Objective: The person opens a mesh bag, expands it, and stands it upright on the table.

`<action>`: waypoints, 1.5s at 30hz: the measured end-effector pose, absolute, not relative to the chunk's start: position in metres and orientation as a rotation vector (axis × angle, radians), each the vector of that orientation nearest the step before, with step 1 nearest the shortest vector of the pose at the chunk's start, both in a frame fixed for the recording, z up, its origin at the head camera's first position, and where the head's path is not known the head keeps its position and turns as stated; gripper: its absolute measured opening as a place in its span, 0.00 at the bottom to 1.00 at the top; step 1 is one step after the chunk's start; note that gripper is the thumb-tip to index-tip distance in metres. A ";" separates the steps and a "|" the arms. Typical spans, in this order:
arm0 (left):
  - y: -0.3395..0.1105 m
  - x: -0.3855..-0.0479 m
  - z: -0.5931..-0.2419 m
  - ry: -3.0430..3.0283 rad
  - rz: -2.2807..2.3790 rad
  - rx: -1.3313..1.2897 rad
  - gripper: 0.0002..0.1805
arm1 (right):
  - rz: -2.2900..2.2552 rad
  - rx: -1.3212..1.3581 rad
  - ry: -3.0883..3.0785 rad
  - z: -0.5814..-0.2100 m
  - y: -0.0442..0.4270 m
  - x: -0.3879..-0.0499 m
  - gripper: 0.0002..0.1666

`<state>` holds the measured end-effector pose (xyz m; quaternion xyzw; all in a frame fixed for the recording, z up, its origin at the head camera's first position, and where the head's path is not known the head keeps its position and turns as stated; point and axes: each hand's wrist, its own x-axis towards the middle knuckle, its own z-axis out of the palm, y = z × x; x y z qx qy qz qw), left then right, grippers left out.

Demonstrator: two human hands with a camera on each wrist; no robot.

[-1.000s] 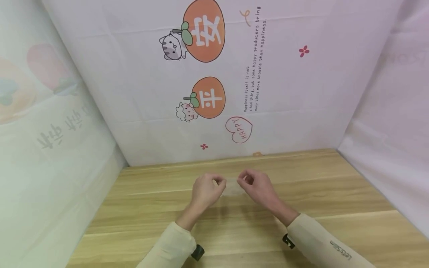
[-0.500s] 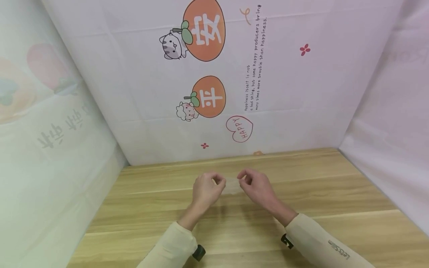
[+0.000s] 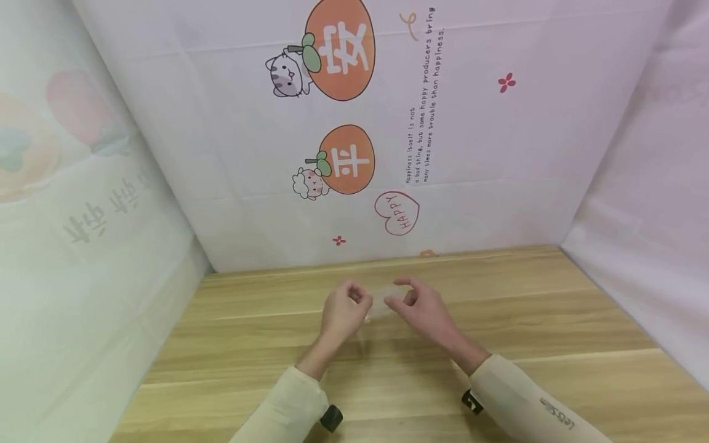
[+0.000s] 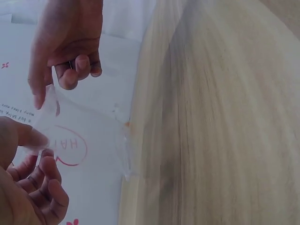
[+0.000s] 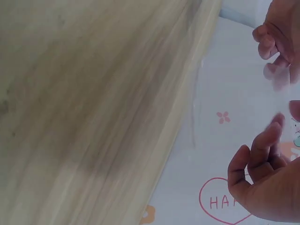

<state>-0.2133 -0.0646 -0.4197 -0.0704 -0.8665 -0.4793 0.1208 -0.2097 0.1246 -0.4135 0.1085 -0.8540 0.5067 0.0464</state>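
Head view: above the worktop (image 3: pixel 221 369), the left hand (image 3: pixel 342 312) pinches clear plastic film (image 3: pixel 379 309); the right hand (image 3: pixel 425 311), thumb and forefinger parted, is beside it — spreading seems underway, and the next move probably calls for a light right-hand pinch.

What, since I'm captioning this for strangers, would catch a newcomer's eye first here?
Probably the large orange fruit print, high on the white backdrop. Next, lower and central, the left hand pinching a clear film above the wood-grained table, with the right hand beside it, thumb and forefinger apart.
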 end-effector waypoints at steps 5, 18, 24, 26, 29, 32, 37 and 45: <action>-0.061 -0.214 -0.423 -2.479 -1.577 -0.224 0.05 | 1.768 0.291 -2.580 -0.416 0.119 -0.209 0.38; -0.065 -0.211 -0.418 -2.506 -1.627 -0.242 0.07 | 1.811 0.301 -2.503 -0.418 0.118 -0.210 0.41; -0.065 -0.210 -0.417 -2.493 -1.598 -0.237 0.07 | 1.777 0.283 -2.524 -0.418 0.117 -0.210 0.41; -0.064 -0.209 -0.418 -2.465 -1.650 -0.236 0.06 | 1.804 0.265 -2.531 -0.418 0.115 -0.210 0.40; -0.062 -0.208 -0.418 -2.420 -1.747 -0.239 0.06 | 1.882 0.245 -2.532 -0.418 0.112 -0.209 0.41; -0.060 -0.208 -0.419 -2.386 -1.814 -0.253 0.06 | 1.971 0.235 -2.512 -0.418 0.109 -0.210 0.44; -0.059 -0.208 -0.421 -2.381 -1.826 -0.253 0.07 | 2.000 0.227 -2.483 -0.418 0.108 -0.210 0.47; -0.060 -0.209 -0.421 -2.409 -1.780 -0.241 0.07 | 1.903 0.218 -2.516 -0.419 0.110 -0.212 0.46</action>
